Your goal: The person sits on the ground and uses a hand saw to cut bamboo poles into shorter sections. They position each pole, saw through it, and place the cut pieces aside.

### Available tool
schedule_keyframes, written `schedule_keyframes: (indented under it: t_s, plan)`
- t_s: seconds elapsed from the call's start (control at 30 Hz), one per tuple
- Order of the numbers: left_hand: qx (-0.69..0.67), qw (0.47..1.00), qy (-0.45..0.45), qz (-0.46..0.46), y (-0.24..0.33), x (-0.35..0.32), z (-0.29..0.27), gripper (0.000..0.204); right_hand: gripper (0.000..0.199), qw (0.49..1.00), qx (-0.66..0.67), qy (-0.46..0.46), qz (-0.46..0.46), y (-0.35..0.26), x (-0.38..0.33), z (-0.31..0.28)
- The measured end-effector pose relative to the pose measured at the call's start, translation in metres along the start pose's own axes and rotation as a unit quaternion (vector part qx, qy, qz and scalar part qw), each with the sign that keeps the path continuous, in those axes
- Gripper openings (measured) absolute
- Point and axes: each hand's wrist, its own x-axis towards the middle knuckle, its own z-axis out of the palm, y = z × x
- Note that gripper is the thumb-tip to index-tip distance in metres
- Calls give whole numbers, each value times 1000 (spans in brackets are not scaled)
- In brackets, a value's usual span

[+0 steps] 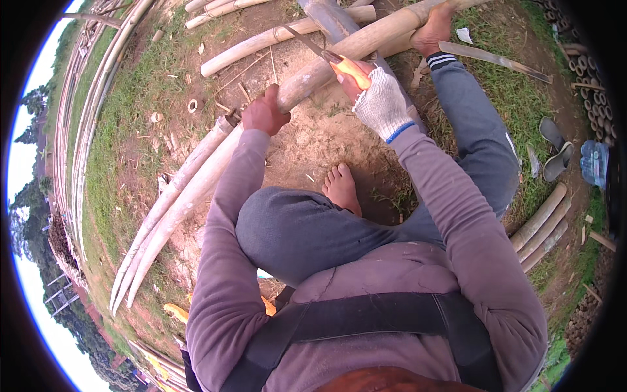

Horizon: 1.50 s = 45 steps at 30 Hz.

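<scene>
A thick bamboo pole (366, 43) runs slantwise in front of me, from lower left to upper right. My left hand (266, 111), bare, is wrapped round it. In a white knit glove with a blue cuff, my right hand (382, 101) grips the orange handle of a hand saw (353, 70). The saw's narrow blade reaches up and left across the top of the pole; whether its teeth are in the bamboo I cannot tell. My right foot (434, 29) rests against the pole farther up. Beneath the pole lies a thick greyish log (333, 23).
More bamboo poles (176, 189) lie at the left, and another length (261, 55) lies beyond. A split strip (494, 61) is near my right foot. Shoes (557, 153), a large bluish bottle (594, 162) and stacked bamboo pieces (591, 91) are at the right. My left foot (341, 188) stands on sawdust-covered ground.
</scene>
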Motion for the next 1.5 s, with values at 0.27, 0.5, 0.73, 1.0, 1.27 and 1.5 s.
schedule_keyframes:
  t_s: [0.27,0.5,0.73,1.0,1.27,1.5]
  plan:
    - [-4,1000,23,-1,-16,-4,17,85,45,991,99,-93,2,-9,-161,-123]
    - [-1,1000,-1,-10,5,-4,1,77,38,994,-98,-39,23,-25,7,-10]
    - [-7,1000,16,-15,-12,-7,9,77,50,993,70,-95,-14,-5,-155,-122]
    - [0,1000,6,5,2,4,3,84,43,998,50,-21,11,-9,5,-10]
    - [-1,1000,17,-16,-13,-6,13,81,45,990,125,-67,21,-3,-166,-121]
    - [-16,1000,10,-7,5,5,1,69,44,999,-46,-29,7,0,-28,-21]
